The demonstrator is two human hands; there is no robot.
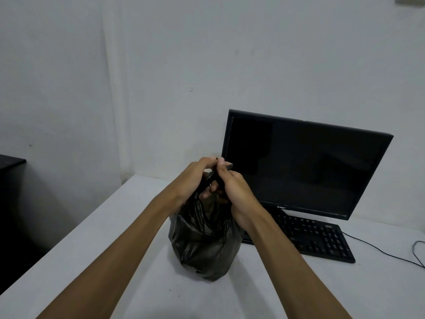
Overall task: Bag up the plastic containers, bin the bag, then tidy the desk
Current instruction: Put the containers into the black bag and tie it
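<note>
White flat desk top [96,249] carries everything. Landmark = black flat-screen monitor [305,166], dark, upright at the back by the wall. Black corded keyboard [317,238] lies just in front of the monitor, angled. Bulging black plastic bag [204,247] stands on the desk left of the monitor, touching or just beside the keyboard's near end; it sits on its base so the neck stays up for closing. Containers prob. inside, not visible. Left hand [195,178] & right hand [234,189] both clenched round the gathered bag neck, close together, likely knotting it before binning.
</note>
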